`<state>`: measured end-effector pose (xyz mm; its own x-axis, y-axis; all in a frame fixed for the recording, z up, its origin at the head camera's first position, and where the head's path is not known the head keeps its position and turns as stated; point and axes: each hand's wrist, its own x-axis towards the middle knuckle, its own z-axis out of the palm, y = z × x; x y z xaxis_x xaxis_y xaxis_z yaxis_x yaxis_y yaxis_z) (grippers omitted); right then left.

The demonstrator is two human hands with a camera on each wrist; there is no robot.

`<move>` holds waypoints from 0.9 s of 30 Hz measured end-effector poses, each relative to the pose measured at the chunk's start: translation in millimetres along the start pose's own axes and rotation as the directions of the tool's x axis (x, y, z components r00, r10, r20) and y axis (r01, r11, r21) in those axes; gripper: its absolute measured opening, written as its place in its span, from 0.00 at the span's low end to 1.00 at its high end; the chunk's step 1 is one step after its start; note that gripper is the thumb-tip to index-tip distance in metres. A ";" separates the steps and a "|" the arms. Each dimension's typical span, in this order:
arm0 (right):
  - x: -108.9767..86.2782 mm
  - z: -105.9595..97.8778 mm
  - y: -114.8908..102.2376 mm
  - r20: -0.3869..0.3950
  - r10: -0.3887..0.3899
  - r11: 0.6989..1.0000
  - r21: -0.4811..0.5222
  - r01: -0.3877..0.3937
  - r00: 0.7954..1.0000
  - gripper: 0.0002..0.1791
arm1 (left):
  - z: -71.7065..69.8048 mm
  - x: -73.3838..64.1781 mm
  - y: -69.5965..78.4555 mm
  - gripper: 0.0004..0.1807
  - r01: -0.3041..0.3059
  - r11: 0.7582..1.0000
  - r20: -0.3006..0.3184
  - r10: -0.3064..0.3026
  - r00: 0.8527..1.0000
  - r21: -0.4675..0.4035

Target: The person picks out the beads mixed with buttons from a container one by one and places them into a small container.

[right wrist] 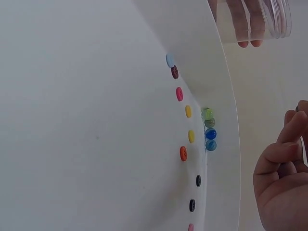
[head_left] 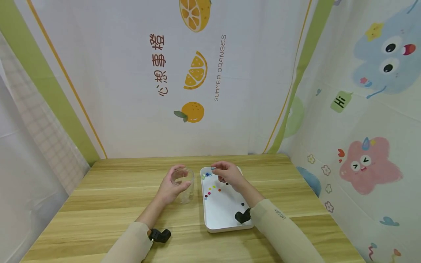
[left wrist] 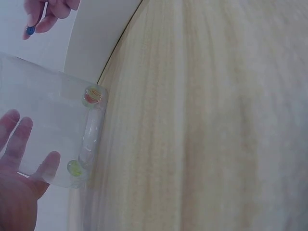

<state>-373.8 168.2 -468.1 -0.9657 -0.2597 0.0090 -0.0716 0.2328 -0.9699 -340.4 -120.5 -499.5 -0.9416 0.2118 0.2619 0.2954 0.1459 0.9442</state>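
Observation:
My left hand [head_left: 170, 189] grips a clear plastic jar [head_left: 186, 197], its fingers round the side and its mouth uncovered. Inside, at the bottom, lie a red-and-yellow swirled marble [left wrist: 92, 95] and a yellow-green marble [left wrist: 74, 167]. Over the far part of a white tray [head_left: 222, 210], my right hand [head_left: 232, 177] pinches a dark blue marble [left wrist: 30, 30] between thumb and fingertip. In the tray, green and blue marbles [right wrist: 211, 134] sit in a row against one wall. Loose buttons, among them an orange button [right wrist: 183, 153] and a black button [right wrist: 192, 205], lie spread near them.
The tray stands on a wooden table [head_left: 98, 204], just right of the jar. A printed white cloth [head_left: 131, 120] hangs behind the table, and another cloth [head_left: 368, 120] hangs along the right side. Each wrist carries a black device [head_left: 161, 236].

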 end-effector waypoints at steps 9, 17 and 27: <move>-0.6 4.1 -3.6 0.006 -0.007 1.000 0.004 0.007 1.000 0.19 | -0.5 -2.9 1.3 0.38 -0.010 1.000 0.006 0.010 1.000 0.013; 0.4 5.0 -2.9 0.009 -0.008 1.000 0.013 0.008 1.000 0.18 | 1.2 -2.7 1.9 0.38 -0.005 1.000 0.006 0.005 1.000 0.019; -0.6 5.2 -8.1 0.019 -0.002 1.000 0.013 0.001 1.000 0.17 | 0.6 -1.6 3.8 0.38 0.002 1.000 0.001 -0.002 1.000 0.006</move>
<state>-371.4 161.6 -461.5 -0.9607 -0.2774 0.0060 -0.0697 0.2202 -0.9730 -337.8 -119.7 -496.5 -0.9421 0.2121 0.2598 0.2945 0.1524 0.9434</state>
